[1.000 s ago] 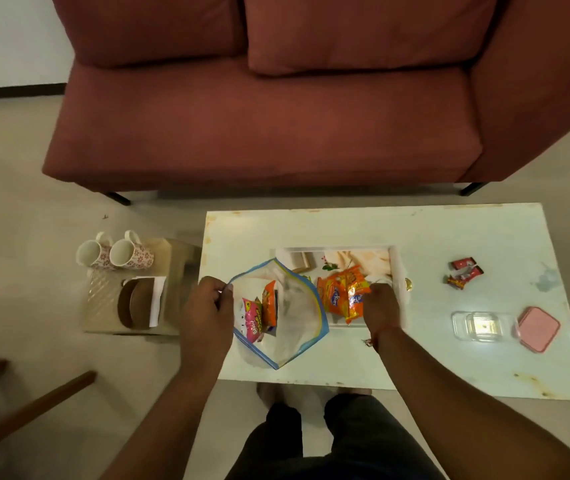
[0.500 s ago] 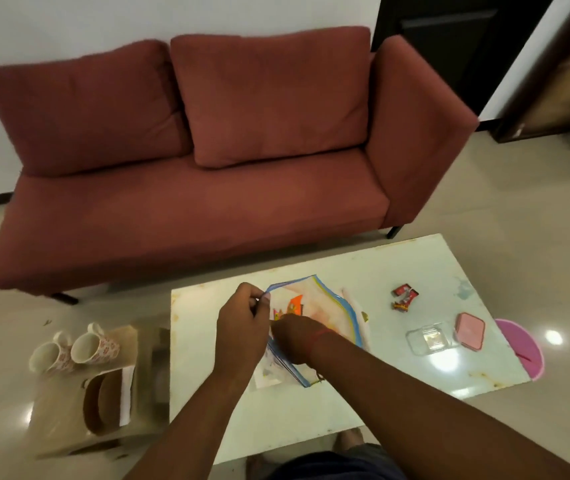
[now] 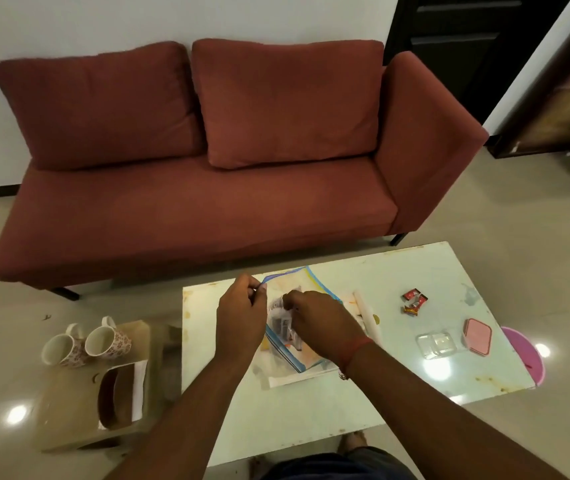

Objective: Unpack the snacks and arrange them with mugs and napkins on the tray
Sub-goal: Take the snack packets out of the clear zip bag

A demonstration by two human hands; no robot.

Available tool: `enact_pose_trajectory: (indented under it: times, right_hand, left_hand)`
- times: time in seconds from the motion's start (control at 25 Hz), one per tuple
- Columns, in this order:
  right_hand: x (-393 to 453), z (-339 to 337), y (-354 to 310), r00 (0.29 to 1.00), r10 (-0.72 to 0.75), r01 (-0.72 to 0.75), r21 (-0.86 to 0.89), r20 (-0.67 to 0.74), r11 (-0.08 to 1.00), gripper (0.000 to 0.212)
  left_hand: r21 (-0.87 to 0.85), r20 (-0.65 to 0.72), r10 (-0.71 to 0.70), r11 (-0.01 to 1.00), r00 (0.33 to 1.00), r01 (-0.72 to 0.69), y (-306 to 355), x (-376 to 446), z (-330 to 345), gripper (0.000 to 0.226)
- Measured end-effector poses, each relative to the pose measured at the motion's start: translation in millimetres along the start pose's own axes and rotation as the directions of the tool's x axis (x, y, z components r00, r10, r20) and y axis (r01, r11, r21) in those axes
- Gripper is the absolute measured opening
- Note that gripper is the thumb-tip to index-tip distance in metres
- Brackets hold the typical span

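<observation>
Head view: both hands [image 3: 242,317] hold the zip bag [image 3: 306,278] mid-table [image 3: 449,268].

My arms are bare from fingers to elbows, with no sleeves. A thin red thread bracelet [image 3: 356,348] circles the wrist just behind my right hand [image 3: 318,317], a small metal charm hanging under it. My left hand [image 3: 240,315] wears nothing. Farther back, nearest me, are dark trousers [image 3: 339,467] and bare toes.
</observation>
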State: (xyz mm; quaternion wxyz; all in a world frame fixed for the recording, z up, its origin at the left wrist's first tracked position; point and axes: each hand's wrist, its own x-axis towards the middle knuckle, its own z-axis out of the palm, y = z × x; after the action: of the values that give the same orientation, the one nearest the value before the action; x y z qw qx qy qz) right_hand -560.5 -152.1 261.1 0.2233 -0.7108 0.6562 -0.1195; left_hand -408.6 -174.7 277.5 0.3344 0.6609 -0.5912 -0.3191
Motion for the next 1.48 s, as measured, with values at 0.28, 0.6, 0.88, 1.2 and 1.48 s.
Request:
enact_pose_trajectory:
  times: [0.28,0.6,0.88,1.2,1.48]
  right_hand:
    - [-40,-52,52,0.904,0.227,0.017,0.560,-0.364,0.829,0.017]
    - [-1,73,173,0.820,0.558,-0.514,0.595,0.128,0.618,0.026]
    - [40,127,187,0.775,0.419,-0.615,0.414,0.473,0.671,0.052]
    - [0,76,146,0.934,0.353,-0.301,0.637,0.049,0.709,0.022]
    - [-13,47,57,0.929,-0.113,0.042,0.202,0.353,0.979,0.027]
  left_hand:
    - [0.119,-0.142,-0.202,0.968,0.969,0.219,-54,-5,-17,0.019]
    - [0.170,-0.321,-0.314,0.909,0.894,0.380,-76,-56,-8,0.022]
    - [0.184,-0.401,-0.353,0.873,0.845,0.452,-62,-91,-2,0.019]
    - [0.121,-0.308,-0.329,0.917,0.893,0.379,-50,-87,14,0.025]
    - [0.115,-0.074,-0.155,0.980,0.985,0.163,-10,-65,21,0.021]
